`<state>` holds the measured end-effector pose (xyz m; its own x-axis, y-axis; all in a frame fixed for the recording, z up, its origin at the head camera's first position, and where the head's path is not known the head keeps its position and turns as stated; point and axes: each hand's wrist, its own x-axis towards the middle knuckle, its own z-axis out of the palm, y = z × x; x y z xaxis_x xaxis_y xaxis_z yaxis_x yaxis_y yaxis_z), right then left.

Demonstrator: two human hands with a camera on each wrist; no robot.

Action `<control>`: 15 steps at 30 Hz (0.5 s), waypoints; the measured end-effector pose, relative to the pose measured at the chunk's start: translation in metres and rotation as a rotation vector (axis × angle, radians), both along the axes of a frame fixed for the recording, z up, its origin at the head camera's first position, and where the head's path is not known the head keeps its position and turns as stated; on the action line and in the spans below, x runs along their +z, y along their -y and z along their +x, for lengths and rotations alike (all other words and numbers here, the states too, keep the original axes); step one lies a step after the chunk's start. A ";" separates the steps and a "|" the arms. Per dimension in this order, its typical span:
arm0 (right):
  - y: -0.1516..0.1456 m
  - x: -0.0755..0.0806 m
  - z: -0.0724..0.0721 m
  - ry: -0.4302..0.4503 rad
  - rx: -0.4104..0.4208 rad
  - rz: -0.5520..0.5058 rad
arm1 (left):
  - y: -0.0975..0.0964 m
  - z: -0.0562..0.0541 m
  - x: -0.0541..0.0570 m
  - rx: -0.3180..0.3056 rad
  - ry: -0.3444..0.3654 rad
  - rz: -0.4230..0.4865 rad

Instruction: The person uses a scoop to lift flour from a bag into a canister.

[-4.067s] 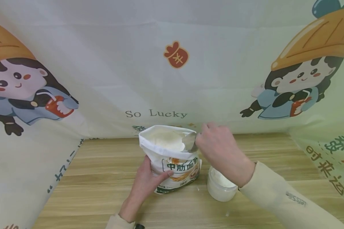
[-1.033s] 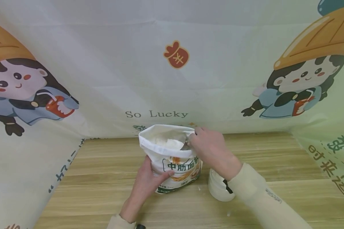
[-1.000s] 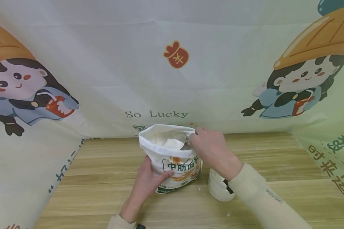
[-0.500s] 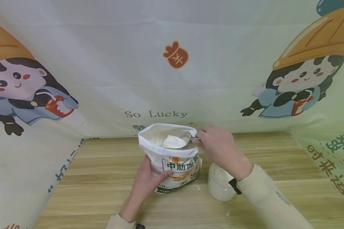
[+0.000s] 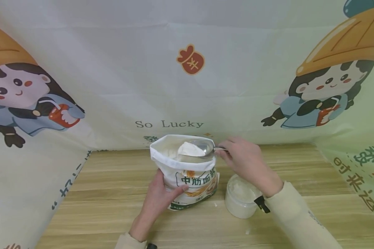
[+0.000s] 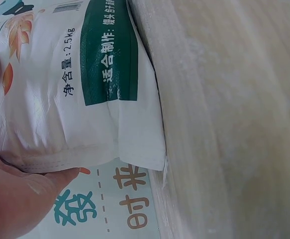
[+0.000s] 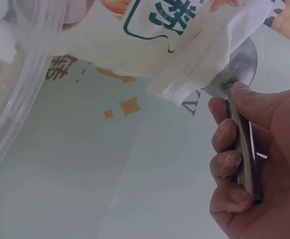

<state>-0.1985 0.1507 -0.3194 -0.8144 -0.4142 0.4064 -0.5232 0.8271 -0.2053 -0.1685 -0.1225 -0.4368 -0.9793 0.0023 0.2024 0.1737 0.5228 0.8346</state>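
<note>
A white flour bag with green print stands on the table, its top folded open and flour inside. My left hand grips the bag's left side, thumb across the front; the left wrist view shows fingers at the edge of the bag. In my right hand is a metal scoop, held by its handle, with a heap of flour at the bag's mouth. The right wrist view shows my right hand with fingers curled round the scoop handle.
A clear round jar holding white flour stands right of the bag, below my right forearm. White specks lie on the wooden table near the jar. A printed cloth hangs behind and along both sides.
The scoop has risen from inside the bag with flour in it, and my right hand has shifted right. More of the jar shows. The left hand stays on the bag.
</note>
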 end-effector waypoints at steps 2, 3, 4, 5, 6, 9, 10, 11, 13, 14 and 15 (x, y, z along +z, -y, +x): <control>-0.003 -0.001 0.000 -0.001 0.006 -0.011 | 0.000 0.000 0.000 -0.004 -0.003 0.004; -0.004 -0.002 0.000 -0.002 0.010 -0.017 | 0.000 0.000 -0.001 -0.005 -0.004 0.005; -0.005 -0.002 0.000 -0.002 0.013 -0.022 | 0.000 0.000 -0.001 -0.007 -0.006 0.005; -0.007 -0.003 0.001 -0.004 0.021 -0.029 | 0.000 0.000 -0.001 -0.008 -0.007 0.005; -0.008 -0.003 0.001 -0.005 0.023 -0.035 | 0.000 0.000 -0.001 -0.008 -0.007 0.003; -0.013 -0.005 0.002 -0.004 0.026 -0.054 | -0.001 0.000 0.000 -0.009 -0.006 -0.001; -0.014 -0.005 0.002 -0.002 0.026 -0.059 | -0.001 0.000 0.000 -0.010 -0.004 0.000; -0.015 -0.005 0.003 -0.001 0.027 -0.062 | -0.001 0.000 0.000 -0.009 -0.003 0.000; -0.018 -0.005 0.003 -0.001 0.024 -0.068 | -0.001 0.000 0.000 -0.008 -0.001 0.004; -0.019 -0.005 0.004 -0.002 0.024 -0.070 | -0.001 0.000 0.000 -0.008 -0.001 0.004; -0.020 -0.004 0.004 -0.003 0.025 -0.075 | -0.001 0.000 0.000 -0.006 -0.001 0.005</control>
